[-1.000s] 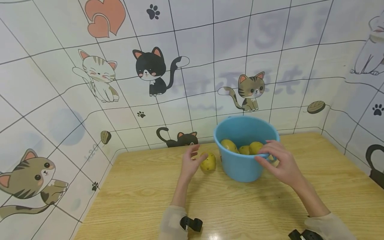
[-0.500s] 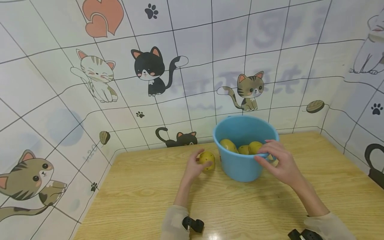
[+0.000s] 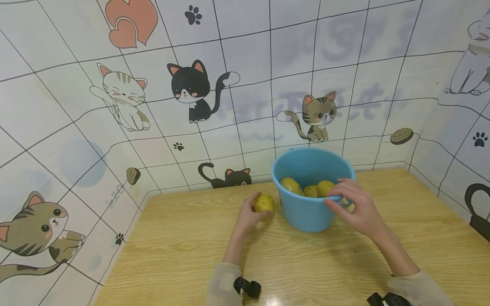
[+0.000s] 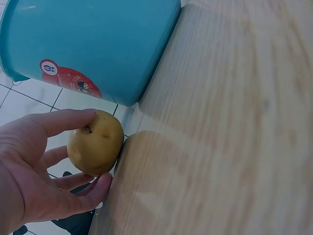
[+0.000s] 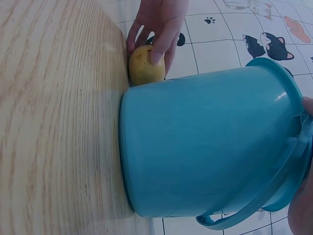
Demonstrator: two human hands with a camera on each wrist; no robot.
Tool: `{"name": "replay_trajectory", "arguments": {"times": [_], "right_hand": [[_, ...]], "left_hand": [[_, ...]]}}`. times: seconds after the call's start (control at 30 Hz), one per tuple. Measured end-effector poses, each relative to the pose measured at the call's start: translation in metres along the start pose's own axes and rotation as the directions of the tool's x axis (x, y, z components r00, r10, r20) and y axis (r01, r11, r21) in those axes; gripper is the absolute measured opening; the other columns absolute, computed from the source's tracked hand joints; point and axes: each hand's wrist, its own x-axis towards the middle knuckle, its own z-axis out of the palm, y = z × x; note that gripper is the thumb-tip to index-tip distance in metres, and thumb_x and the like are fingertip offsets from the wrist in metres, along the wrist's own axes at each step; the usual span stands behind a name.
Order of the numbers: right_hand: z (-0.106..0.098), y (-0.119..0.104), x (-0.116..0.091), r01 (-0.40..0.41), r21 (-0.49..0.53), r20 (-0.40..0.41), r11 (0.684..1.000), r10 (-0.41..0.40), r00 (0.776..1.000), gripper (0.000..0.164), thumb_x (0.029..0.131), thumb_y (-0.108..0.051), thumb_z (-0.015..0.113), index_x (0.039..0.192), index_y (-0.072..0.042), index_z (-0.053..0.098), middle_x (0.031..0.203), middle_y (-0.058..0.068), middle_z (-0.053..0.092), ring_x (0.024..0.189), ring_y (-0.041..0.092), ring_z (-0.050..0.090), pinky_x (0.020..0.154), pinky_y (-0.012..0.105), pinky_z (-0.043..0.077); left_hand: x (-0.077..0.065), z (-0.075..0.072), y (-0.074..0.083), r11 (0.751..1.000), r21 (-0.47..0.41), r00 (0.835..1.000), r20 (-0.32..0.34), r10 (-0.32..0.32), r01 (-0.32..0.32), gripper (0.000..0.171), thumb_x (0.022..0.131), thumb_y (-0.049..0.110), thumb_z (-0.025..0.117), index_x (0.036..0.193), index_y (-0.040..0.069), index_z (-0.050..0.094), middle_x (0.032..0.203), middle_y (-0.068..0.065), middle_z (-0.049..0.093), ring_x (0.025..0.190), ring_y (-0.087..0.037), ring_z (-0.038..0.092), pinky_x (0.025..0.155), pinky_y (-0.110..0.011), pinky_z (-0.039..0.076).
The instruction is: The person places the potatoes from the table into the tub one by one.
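Note:
On the table beside the bucket, a yellow-brown potato sits in the grasp of my left hand. The left wrist view shows the thumb on one side of the potato and fingertips curled at the other, low by the tabletop. A light blue plastic bucket stands upright to its right, with several more potatoes inside. My right hand pinches the bucket's near right rim, thumb outside and fingers over the edge. In the right wrist view only a bit of that hand shows.
A wooden table carries everything. Close behind it rises a tiled-pattern wall with cartoon cats, and side walls stand left and right. The bucket's handle hangs down along its side. A red label marks the bucket.
My left hand has moved right and closed its thumb and fingers round the potato on the table. My right hand has stayed on the bucket's rim.

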Motion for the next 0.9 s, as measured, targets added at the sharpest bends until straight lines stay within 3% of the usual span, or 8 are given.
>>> {"name": "replay_trajectory", "arguments": {"times": [0.17, 0.43, 0.73, 0.9], "right_hand": [[-0.0003, -0.0002, -0.0001, -0.002, 0.005, 0.004, 1.000, 0.002, 1.000, 0.036, 0.098, -0.042, 0.066, 0.090, -0.008, 0.072, 0.085, 0.002, 0.068, 0.094, 0.016, 0.058, 0.111, 0.034, 0.036], [-0.0011, 0.0001, -0.0005, -0.003, 0.013, 0.003, 1.000, 0.003, 1.000, 0.033, 0.098, -0.039, 0.067, 0.090, -0.007, 0.072, 0.086, 0.002, 0.067, 0.095, 0.017, 0.057, 0.111, 0.034, 0.036], [-0.0006, 0.0001, -0.0007, -0.007, 0.012, 0.006, 1.000, 0.007, 1.000, 0.033, 0.098, -0.039, 0.067, 0.090, -0.007, 0.072, 0.085, 0.003, 0.067, 0.095, 0.018, 0.057, 0.111, 0.034, 0.036], [0.0004, 0.0009, -0.0010, -0.010, 0.016, 0.005, 1.000, 0.009, 1.000, 0.034, 0.097, -0.040, 0.067, 0.090, -0.007, 0.072, 0.085, 0.004, 0.067, 0.096, 0.019, 0.057, 0.111, 0.034, 0.036]], "left_hand": [[0.0001, -0.0008, 0.0007, 1.000, 0.006, 1.000, 0.008, -0.003, 0.003, 0.078, 0.079, 0.011, 0.084, 0.148, 0.004, 0.048, 0.144, -0.018, 0.049, 0.114, -0.033, 0.056, 0.093, -0.045, 0.052], [0.0011, 0.0000, 0.0007, 0.999, 0.024, 0.997, 0.066, -0.041, 0.040, 0.083, 0.078, 0.013, 0.085, 0.150, 0.008, 0.046, 0.138, -0.022, 0.043, 0.111, -0.036, 0.057, 0.070, -0.035, 0.061], [0.0013, -0.0012, 0.0000, 0.998, 0.063, 0.994, 0.107, -0.030, 0.023, 0.084, 0.079, 0.016, 0.085, 0.151, 0.008, 0.042, 0.143, -0.021, 0.044, 0.098, -0.028, 0.060, 0.062, -0.031, 0.058], [0.0012, -0.0015, 0.0003, 0.996, 0.087, 0.996, 0.089, -0.020, 0.012, 0.089, 0.075, 0.018, 0.087, 0.151, 0.005, 0.042, 0.141, -0.022, 0.045, 0.097, -0.027, 0.060, 0.063, -0.031, 0.058]]}}
